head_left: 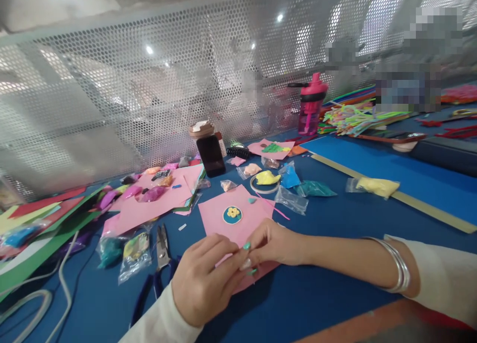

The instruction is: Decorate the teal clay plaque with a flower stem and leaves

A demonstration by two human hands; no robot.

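My left hand [210,276] and my right hand [274,243] meet over the near part of a pink paper sheet [212,206]. Their fingertips pinch together, and a small pale bit shows between them, too hidden to name. Mint green shows at the fingertips, seemingly painted nails. Just beyond the hands, a round teal disc with a pale rim [228,218] lies on the sheet, bearing a yellow flower [233,212]. A small teal lump [252,200] sits near the sheet's far edge. A thin pink strip [274,207] crosses its right side.
Blue-handled pliers [162,248] lie left of my hands. Bagged clay, including yellow [377,186] and teal [316,188], is scattered around. A phone [210,156] leans upright before a cup [201,128]. Beyond stand a pink bottle [311,104] and perforated metal screen [167,85]. Cables [65,283] run at left.
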